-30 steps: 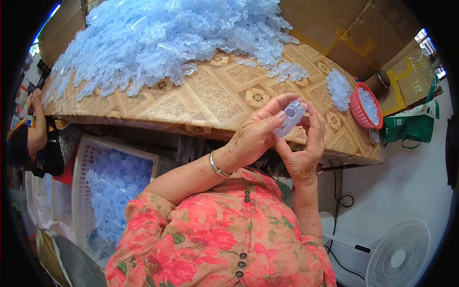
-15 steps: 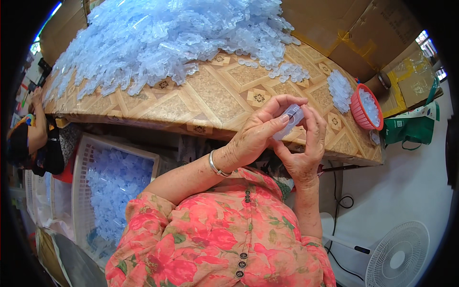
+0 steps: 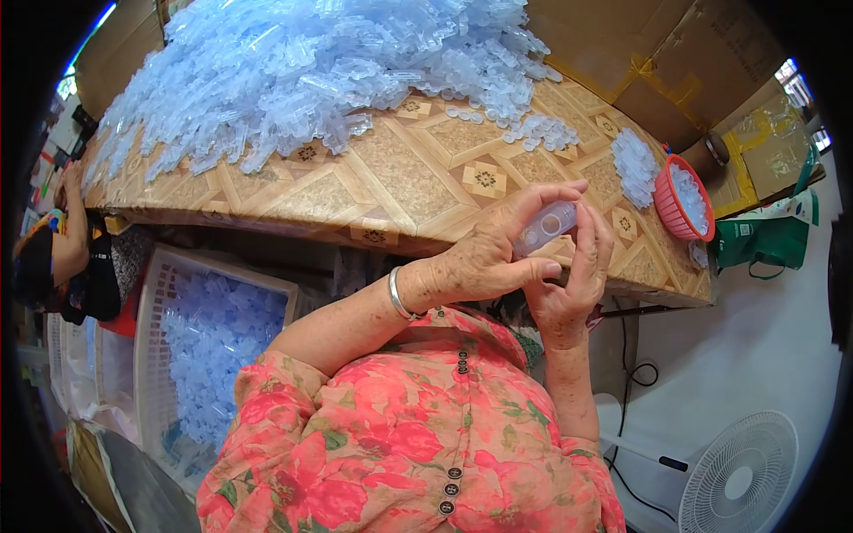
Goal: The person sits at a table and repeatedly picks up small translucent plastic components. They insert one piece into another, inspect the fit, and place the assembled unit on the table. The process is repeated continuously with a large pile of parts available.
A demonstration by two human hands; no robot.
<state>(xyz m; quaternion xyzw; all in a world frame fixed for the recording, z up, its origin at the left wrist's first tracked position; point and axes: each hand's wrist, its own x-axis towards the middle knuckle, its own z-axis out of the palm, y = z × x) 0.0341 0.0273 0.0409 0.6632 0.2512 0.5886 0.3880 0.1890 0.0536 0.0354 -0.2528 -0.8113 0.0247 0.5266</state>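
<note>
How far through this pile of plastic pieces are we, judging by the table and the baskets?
Early, it seems. Done: the white basket under the table holds a layer of pale blue pieces, and the red basket holds some too. In hand: the left hand and right hand hold one clear plastic piece between them. Left: the big pile covers most of the table.

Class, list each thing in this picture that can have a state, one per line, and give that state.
small clear plastic piece: held between both hands
left hand: gripping the piece
right hand: fingers on the piece
red basket: holding clear pieces
white crate: partly filled with pieces
fan: upright
</note>
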